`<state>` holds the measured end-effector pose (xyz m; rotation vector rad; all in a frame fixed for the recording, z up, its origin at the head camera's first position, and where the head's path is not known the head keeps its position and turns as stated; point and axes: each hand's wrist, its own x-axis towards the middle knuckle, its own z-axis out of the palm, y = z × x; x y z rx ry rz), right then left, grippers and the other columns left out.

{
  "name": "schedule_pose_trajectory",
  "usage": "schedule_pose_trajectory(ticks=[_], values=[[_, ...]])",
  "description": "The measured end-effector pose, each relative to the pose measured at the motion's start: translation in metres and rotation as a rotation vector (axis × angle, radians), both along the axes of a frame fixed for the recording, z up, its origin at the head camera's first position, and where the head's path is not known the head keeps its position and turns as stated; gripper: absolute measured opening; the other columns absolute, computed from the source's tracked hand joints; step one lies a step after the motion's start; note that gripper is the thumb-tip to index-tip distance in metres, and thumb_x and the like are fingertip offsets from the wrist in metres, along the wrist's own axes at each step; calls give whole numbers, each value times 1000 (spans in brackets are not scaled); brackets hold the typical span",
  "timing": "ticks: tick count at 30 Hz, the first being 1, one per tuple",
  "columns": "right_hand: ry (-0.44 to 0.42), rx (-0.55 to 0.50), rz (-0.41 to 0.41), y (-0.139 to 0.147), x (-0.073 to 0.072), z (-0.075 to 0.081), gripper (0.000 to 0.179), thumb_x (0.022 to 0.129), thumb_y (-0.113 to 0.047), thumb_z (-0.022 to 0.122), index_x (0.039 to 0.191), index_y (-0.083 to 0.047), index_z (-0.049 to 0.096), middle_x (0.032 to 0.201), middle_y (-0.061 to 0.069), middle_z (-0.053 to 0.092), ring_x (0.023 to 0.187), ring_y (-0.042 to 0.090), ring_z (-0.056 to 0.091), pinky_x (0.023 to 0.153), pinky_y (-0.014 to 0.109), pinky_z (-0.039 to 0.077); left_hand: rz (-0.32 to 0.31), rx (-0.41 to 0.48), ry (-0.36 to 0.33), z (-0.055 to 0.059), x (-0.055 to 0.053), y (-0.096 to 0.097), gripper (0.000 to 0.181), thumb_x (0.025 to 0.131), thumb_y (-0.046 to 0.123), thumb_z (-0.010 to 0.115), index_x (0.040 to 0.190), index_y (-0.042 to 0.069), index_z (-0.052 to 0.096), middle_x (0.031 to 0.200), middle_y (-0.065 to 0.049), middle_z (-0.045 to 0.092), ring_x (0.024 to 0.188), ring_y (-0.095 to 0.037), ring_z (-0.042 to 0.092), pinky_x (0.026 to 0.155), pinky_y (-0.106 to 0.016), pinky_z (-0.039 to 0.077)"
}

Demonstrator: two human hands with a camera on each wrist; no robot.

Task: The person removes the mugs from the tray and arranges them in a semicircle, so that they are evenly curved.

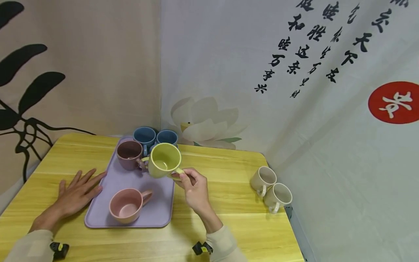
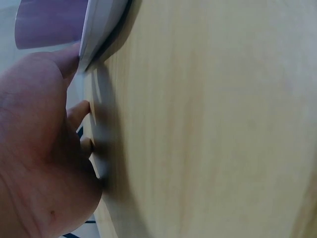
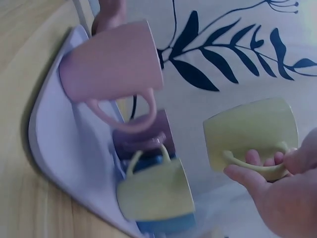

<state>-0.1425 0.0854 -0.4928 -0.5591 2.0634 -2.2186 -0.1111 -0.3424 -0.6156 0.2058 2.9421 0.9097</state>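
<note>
The grip of the right hand is closed on the handle of a yellow mug, held up clear of the tray, while the left hand lies with straight, spread fingers at the tray's left edge. Largest is the pale cloth behind, where only the head view shows the dark writing and red oval. Next comes the wood-grain worktop, and on it the lilac tray; the left wrist view shows the thumb touching its rim, with the hand's shadow on the wood. On the tray, a pink mug stands at the near end, a purple mug farther back, and two blue mugs at the far end. The right wrist view brings out a second yellow mug, standing near the blue ones; from the head it is mostly hidden behind the held one. The head view alone clearly shows two off-white mugs side by side at the worktop's right. Smallest are the black devices at both cuffs.
</note>
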Motion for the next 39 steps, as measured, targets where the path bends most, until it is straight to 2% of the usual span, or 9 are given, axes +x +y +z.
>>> schedule_pose_trajectory(ticks=[7,17,22,28,33,39], values=[[2,24,-87,36,-2,0,30,118,-5,55,126,23,61,131,44,69,133,60,71,111,39,63,-1,9,0,0,1,0,64,122,43,43,181,21,27,186,-35,9,165,-75,-7,119,-96,-18],[-35,41,-259,76,-7,-19,27,117,-5,57,127,20,64,131,41,69,132,52,74,111,39,63,-4,9,5,-1,0,0,65,122,43,43,181,22,26,186,-35,9,165,-75,-6,118,-97,-18],[-40,34,-328,93,-15,-30,26,118,-5,57,125,19,65,129,39,71,133,52,74,110,39,64,-3,6,5,-1,0,0,65,122,43,43,181,22,27,186,-34,9,165,-75,-7,118,-97,-17],[-69,6,-413,110,-25,-37,25,118,-7,56,125,16,65,132,36,73,137,49,73,112,42,63,-4,6,5,-1,0,-1,65,122,43,43,181,21,27,187,-34,8,166,-75,-8,118,-97,-18],[-92,-24,-522,120,-34,-42,23,118,-6,56,120,16,65,132,34,73,135,48,74,114,46,62,-1,2,9,-2,0,-2,64,122,43,42,181,22,27,187,-34,8,166,-75,-7,118,-97,-18],[-111,-2,-666,131,-47,-46,22,118,-7,56,120,13,67,130,31,75,134,46,75,112,42,64,-2,7,11,-1,1,0,64,122,43,42,181,22,27,187,-34,9,165,-75,-6,118,-97,-17]])
